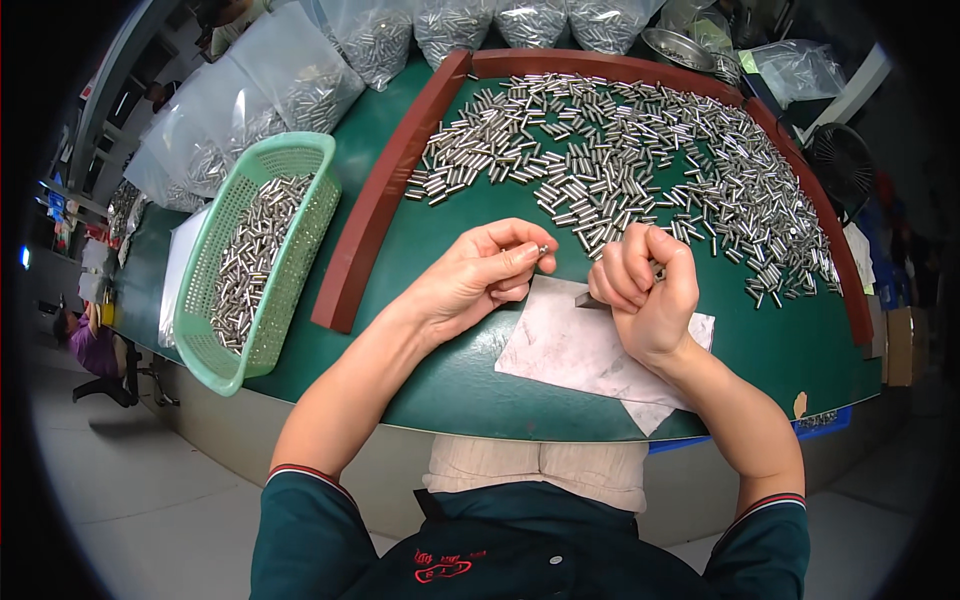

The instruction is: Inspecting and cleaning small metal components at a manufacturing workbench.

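Between the thumb and forefinger of my left hand [480,275] is a small metal pin [543,249], pinched with its end showing. My right hand [648,290] is curled into a fist beside it. A flat grey metal piece [590,300] sticks out from under that fist; the rest of it is hidden by the fingers. Below both hands lies a stained whitish cloth [560,345] on the green tabletop [440,390]. Many loose short metal pins [600,190] are spread beyond the hands, some close to the right knuckles.
A dark red wooden frame [385,200] borders the loose pins on three sides. To the left stands a green plastic basket [255,360] with pins inside. Clear bags of pins [370,45] line the back. A metal bowl [680,48] and black fan [840,165] are at right.
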